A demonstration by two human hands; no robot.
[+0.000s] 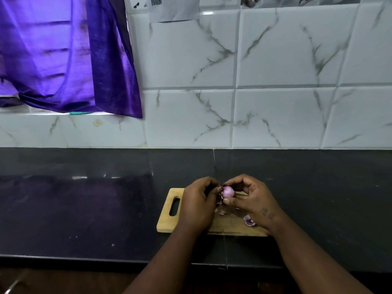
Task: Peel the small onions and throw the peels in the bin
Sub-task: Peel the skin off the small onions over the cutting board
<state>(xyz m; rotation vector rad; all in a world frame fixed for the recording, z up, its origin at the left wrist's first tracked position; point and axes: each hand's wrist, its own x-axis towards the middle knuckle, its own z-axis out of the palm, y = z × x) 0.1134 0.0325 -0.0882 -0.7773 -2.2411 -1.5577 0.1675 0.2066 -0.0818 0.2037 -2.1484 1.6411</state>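
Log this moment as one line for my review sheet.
stage: peeling | both hands hold small onion above cutting board | peels on board | bin: unseen

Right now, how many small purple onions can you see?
1: the small purple onion is held between the left hand and right hand above the wooden cutting board. Others may be hidden behind the hands.

Pretty clearly a home kitchen: a dark stone countertop (84, 209) is backed by marble-look wall tiles (275, 60), and a wooden chopping board (167, 221) is laid out on it.
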